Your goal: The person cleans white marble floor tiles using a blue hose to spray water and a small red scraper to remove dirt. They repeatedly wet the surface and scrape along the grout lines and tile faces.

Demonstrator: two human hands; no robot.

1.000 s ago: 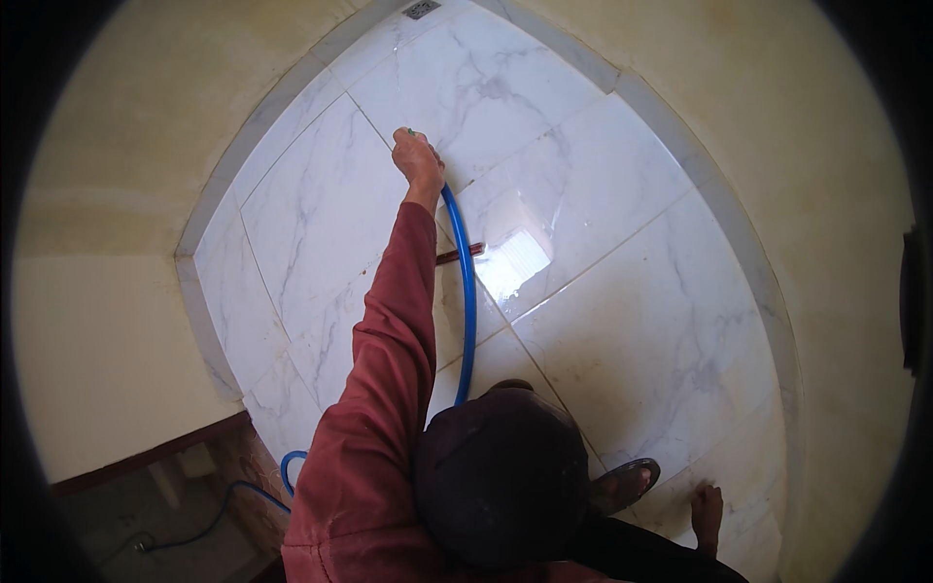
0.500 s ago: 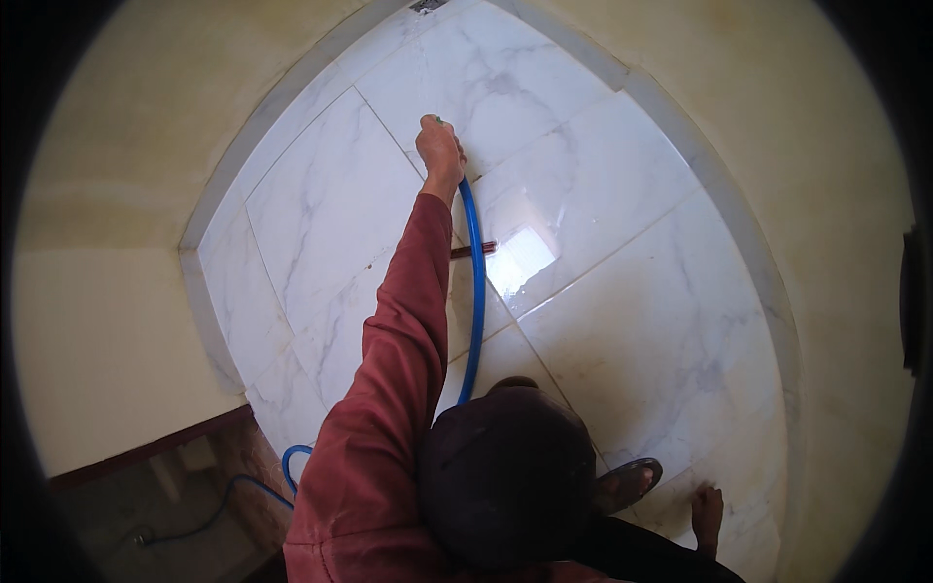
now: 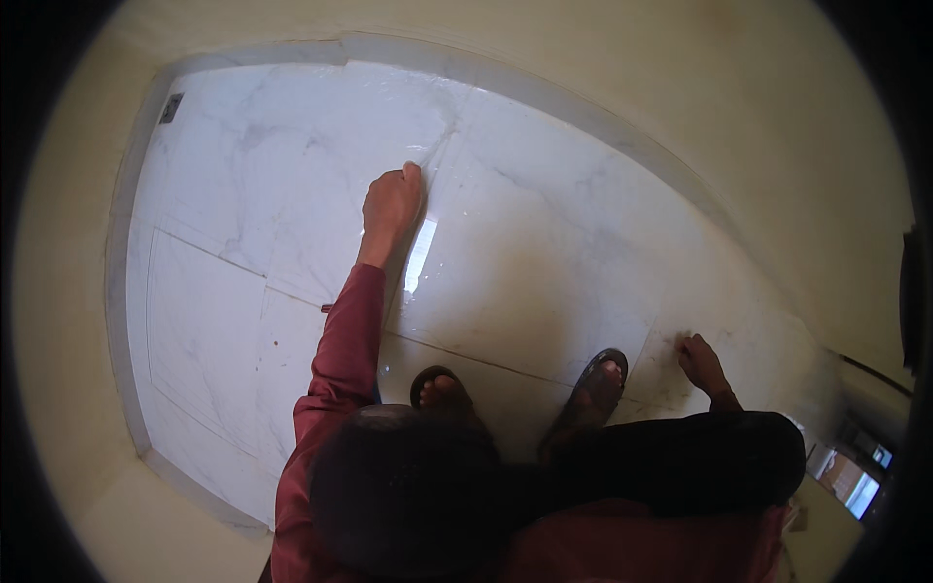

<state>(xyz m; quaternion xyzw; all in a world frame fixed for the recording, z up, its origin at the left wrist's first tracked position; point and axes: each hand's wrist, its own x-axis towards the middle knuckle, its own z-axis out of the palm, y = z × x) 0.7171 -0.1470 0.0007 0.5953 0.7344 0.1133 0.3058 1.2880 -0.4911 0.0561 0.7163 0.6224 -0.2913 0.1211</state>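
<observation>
Hose (image 3: 377,393) judged flexible, slippery; best held near end. Left hand (image 3: 393,206) apparently clamped on it; right hand (image 3: 702,363): grip unclear.

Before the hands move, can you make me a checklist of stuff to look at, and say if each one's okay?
1. Left hand closed: ok, water sprays from near its thumb.
2. Right hand clear of the spray: ok, it is well off to the right.
3. Sandals out of the spray: ok, it points away from them.
4. Floor dry: not ok, it shines wet around the left hand.
5. Blue hose free of kinks: cannot tell, nearly all hidden.
</observation>
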